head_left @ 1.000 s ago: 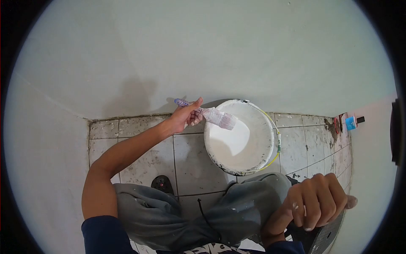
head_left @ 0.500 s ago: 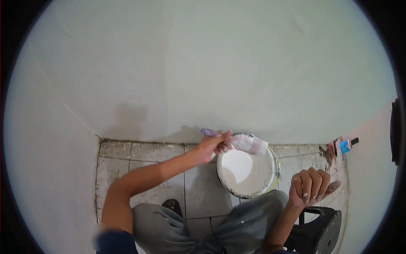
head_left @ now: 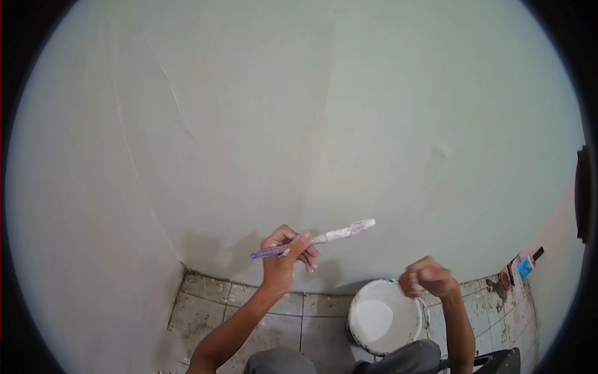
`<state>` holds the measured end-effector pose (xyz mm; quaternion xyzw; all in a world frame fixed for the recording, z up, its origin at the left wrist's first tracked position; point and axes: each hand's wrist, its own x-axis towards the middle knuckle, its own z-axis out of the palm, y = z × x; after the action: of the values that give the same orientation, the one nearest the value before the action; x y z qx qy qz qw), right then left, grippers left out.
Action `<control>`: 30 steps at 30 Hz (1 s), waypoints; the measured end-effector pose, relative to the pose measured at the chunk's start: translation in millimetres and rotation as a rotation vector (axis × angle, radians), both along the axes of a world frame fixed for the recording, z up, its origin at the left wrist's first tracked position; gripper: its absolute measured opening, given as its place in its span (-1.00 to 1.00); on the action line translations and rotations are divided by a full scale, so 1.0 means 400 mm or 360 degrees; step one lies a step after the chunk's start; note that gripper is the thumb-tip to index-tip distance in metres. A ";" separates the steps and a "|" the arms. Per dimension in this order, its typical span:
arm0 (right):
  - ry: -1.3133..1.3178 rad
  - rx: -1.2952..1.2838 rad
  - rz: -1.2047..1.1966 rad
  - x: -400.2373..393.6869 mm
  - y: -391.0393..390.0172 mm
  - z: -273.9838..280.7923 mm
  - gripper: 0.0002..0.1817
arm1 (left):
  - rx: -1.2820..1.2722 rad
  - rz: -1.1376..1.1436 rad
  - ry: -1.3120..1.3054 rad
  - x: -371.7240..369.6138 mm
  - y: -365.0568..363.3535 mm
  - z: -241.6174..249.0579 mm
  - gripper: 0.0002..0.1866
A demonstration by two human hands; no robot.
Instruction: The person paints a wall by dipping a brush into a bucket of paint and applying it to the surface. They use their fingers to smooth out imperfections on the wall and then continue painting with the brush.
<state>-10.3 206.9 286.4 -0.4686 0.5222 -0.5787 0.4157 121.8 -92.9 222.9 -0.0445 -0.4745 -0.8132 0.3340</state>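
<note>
My left hand (head_left: pixel 288 254) is closed around the handle of a paintbrush (head_left: pixel 341 234), held up in front of the wall (head_left: pixel 268 156). The brush has a purple handle and a paint-coated head, seen edge-on and pointing right and slightly up. White paint specks mark the fingers. My right hand (head_left: pixel 428 277) is raised at the right, its fingers curled in with nothing visible in them, slightly blurred. It overlaps the upper right rim of a round bucket (head_left: pixel 403 324) in this view. White paint (head_left: pixel 372 320) lies inside the bucket.
The tiled floor (head_left: pixel 268 333) is spattered with paint and meets the wall along a dirty edge. At the right, a blue-and-white container (head_left: pixel 527 267) stands near the side wall. A black plastic stool (head_left: pixel 498 361) is beside my right leg, at the lower right.
My left hand has lifted the paintbrush away from the bucket's rim and turned it edge-on before the wall. My right hand has moved toward the bucket. The view has tilted up.
</note>
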 end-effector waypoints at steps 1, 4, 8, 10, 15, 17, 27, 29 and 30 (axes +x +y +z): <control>0.0037 0.0219 0.0048 -0.019 -0.028 -0.009 -0.54 | -0.0120 0.0108 0.0085 0.015 -0.018 0.037 -0.74; 0.0218 0.0694 0.0416 -0.025 -0.153 -0.040 -0.69 | -0.0349 0.0351 0.0317 0.038 -0.042 0.127 -0.76; 0.0389 0.1057 0.0824 -0.006 -0.298 -0.188 -0.64 | -0.0520 0.0414 0.0507 0.059 -0.036 0.215 -0.88; 0.0645 0.1201 0.0930 0.018 -0.360 -0.276 -0.62 | -0.0664 0.0472 0.0433 0.068 -0.020 0.258 -0.82; 0.1108 0.0947 0.1242 0.081 -0.397 -0.645 -0.54 | -0.1081 0.0595 0.0512 0.069 -0.011 0.316 -0.64; 0.1023 0.0511 0.1433 0.109 -0.354 -0.765 -0.54 | -0.1151 0.0604 0.0539 0.073 -0.013 0.347 -0.55; 0.1666 0.0464 0.1396 0.156 -0.351 -0.805 -0.64 | -0.1146 0.1271 0.0590 0.075 0.051 0.588 -0.39; 0.1771 0.0567 0.1355 0.161 -0.339 -0.773 -0.65 | -0.0964 0.1197 0.0626 0.066 0.068 0.608 -0.60; 0.1794 0.0683 0.1357 0.169 -0.328 -0.739 -0.68 | -0.0933 0.1217 0.0592 0.062 0.076 0.610 -0.63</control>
<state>57.4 75.7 -9.1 -0.7653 0.5309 0.0766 0.3558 146.5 -62.6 466.8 -0.1036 -0.5974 -0.4442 0.6596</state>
